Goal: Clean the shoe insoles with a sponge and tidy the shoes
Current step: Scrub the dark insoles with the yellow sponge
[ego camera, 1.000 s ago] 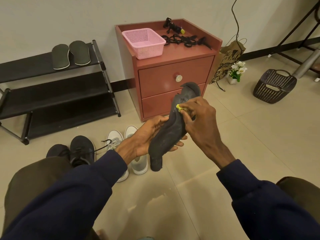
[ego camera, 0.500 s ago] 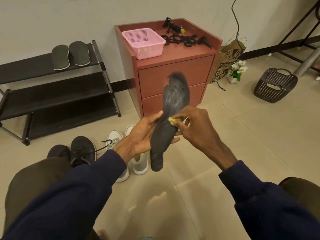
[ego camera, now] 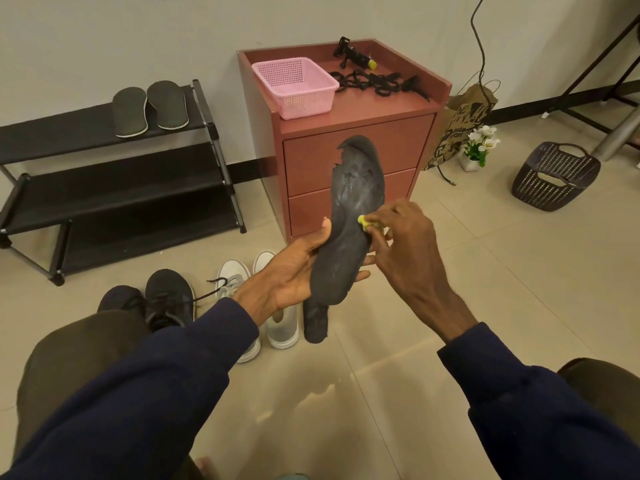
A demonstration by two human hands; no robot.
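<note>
My left hand holds a worn dark grey insole upright by its lower half, toe end up and torn at the left edge. My right hand pinches a small yellow sponge against the insole's right edge near the middle. Wet streaks show on the insole's upper part. Below it, another dark insole lies on the floor. A pair of black sneakers and a pair of white sneakers stand on the floor by my knees. Two grey insoles lie on the shoe rack's top shelf.
A black three-tier shoe rack stands at the left wall. A red-brown drawer cabinet behind the insole carries a pink basket and black laces. A paper bag, small flower pot and dark woven basket sit right.
The insole has been turned from tilted right to nearly upright and lifted slightly. My right hand with the sponge slid from the toe area down toward the insole's middle.
</note>
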